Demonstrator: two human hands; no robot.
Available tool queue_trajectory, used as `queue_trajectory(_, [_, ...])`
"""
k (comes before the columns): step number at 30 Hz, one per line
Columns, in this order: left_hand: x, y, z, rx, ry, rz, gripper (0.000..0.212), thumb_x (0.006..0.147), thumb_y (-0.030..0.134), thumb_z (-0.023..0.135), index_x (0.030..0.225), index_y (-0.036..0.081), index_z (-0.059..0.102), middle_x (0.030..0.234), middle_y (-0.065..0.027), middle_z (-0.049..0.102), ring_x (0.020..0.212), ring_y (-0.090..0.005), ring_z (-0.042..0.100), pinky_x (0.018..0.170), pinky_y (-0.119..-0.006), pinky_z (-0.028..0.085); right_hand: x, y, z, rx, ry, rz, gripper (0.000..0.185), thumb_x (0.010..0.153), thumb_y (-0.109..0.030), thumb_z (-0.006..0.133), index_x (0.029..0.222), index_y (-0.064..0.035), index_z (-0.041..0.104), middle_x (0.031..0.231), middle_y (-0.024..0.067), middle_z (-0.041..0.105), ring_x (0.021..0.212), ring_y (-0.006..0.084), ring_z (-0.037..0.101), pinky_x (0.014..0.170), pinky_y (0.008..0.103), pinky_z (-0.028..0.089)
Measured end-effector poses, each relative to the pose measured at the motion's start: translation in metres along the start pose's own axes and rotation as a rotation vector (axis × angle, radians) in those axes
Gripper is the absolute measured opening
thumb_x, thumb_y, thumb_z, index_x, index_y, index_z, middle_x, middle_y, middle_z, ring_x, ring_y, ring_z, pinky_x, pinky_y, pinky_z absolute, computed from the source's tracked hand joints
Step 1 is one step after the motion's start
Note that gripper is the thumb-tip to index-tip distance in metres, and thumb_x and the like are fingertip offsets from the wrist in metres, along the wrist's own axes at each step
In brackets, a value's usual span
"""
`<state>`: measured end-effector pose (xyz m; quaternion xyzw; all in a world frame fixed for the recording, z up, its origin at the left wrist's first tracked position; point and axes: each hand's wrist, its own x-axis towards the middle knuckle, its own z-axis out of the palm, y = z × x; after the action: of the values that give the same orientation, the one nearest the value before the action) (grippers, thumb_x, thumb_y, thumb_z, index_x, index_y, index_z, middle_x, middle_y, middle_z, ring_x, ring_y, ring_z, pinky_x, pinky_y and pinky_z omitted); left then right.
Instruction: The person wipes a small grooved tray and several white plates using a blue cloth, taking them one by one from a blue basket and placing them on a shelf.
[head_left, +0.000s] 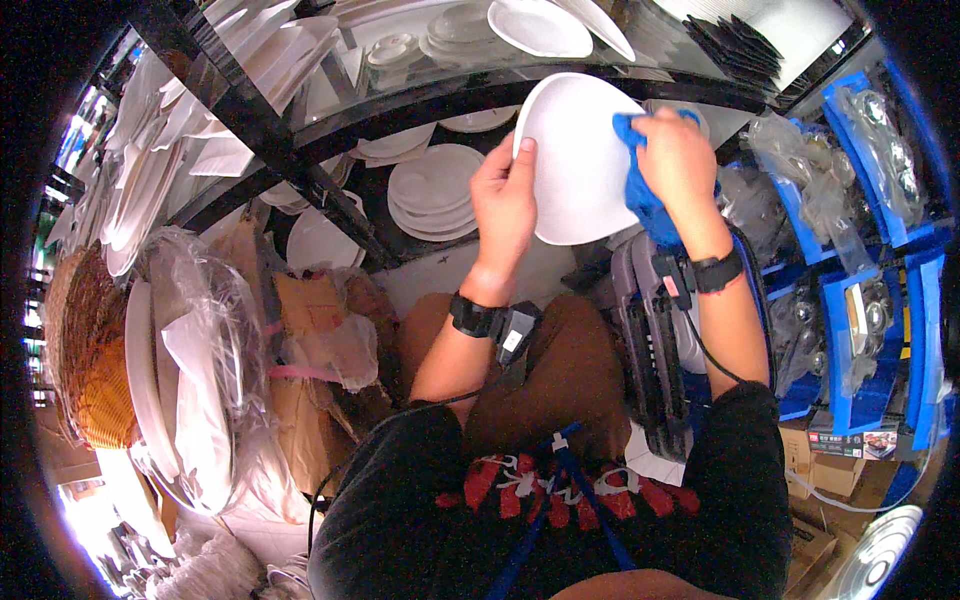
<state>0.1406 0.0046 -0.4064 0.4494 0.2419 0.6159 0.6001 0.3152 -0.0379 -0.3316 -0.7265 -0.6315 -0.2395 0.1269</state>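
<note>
A white plate (577, 161) with a rounded, slightly irregular outline is held up over my knees, its broad face towards me. My left hand (510, 187) grips its left edge, thumb on the face and fingers behind. My right hand (673, 161) holds a bunched blue cloth (652, 210) against the plate's right edge; part of the cloth hangs below the hand. Behind the plate, to the left, a stack of round white plates (435, 187) sits on the lower shelf. Each wrist wears a black band with a small cabled device.
A black-framed glass shelf (465, 97) with white dishes crosses in front. At the right stand blue bins (817, 300) of plastic-wrapped items and dark stacked cases (649, 352). Plastic-wrapped large white dishes (202, 390), a brown carton (307, 300) and woven baskets (97, 360) are at the left.
</note>
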Motion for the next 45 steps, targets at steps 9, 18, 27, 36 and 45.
queue_trajectory(9, [0.004, -0.008, 0.000, -0.165, 0.112, -0.041, 0.035, 0.095, 0.022, 0.048, 0.114, -0.006, 0.055, 0.100, -0.0080, 0.061, 0.088, -0.0100, 0.055, 0.076, -0.024, 0.045, -0.054, -0.050, -0.012, 0.275, -0.118, -0.245, 0.026, 0.059, -0.005, 0.066, 0.084, -0.0088, 0.065, 0.078, 0.0066, 0.054, 0.076, 0.0276, 0.053, 0.066, 0.0377, 0.046])
queue_trajectory(18, [0.006, -0.010, -0.002, -0.219, 0.150, -0.055, 0.034, 0.095, 0.024, 0.047, 0.109, -0.006, 0.056, 0.099, -0.0073, 0.061, 0.087, -0.0106, 0.055, 0.077, -0.025, 0.044, -0.064, -0.057, -0.009, 0.225, -0.037, -0.346, 0.012, 0.067, -0.012, 0.059, 0.077, -0.0127, 0.064, 0.076, 0.0052, 0.052, 0.074, 0.0244, 0.054, 0.058, 0.0347, 0.048])
queue_trajectory(27, [0.002, -0.006, 0.005, -0.186, 0.150, -0.046, 0.033, 0.095, 0.025, 0.048, 0.106, -0.005, 0.055, 0.096, -0.0084, 0.061, 0.083, -0.0125, 0.057, 0.074, -0.026, 0.046, -0.042, -0.013, 0.000, -0.052, -0.104, -0.065, 0.023, 0.062, -0.004, 0.062, 0.084, -0.0102, 0.064, 0.081, 0.0082, 0.053, 0.079, 0.0297, 0.053, 0.067, 0.0393, 0.047])
queue_trajectory(36, [0.001, -0.012, 0.001, -0.184, 0.133, -0.042, 0.033, 0.096, 0.025, 0.044, 0.107, -0.004, 0.056, 0.097, -0.0064, 0.061, 0.084, -0.0106, 0.055, 0.075, -0.025, 0.044, -0.066, -0.080, -0.008, 0.376, -0.091, -0.306, 0.029, 0.059, -0.004, 0.067, 0.087, -0.0095, 0.063, 0.081, 0.0057, 0.052, 0.075, 0.0262, 0.052, 0.064, 0.0355, 0.045])
queue_trajectory(45, [0.003, -0.010, 0.003, -0.204, 0.127, 0.020, 0.036, 0.095, 0.023, 0.048, 0.114, -0.007, 0.054, 0.100, -0.0080, 0.061, 0.087, -0.0116, 0.057, 0.077, -0.026, 0.045, -0.045, -0.005, -0.003, 0.039, -0.162, 0.014, 0.022, 0.069, -0.007, 0.064, 0.091, -0.0098, 0.065, 0.085, 0.0098, 0.057, 0.079, 0.0313, 0.056, 0.068, 0.0414, 0.048])
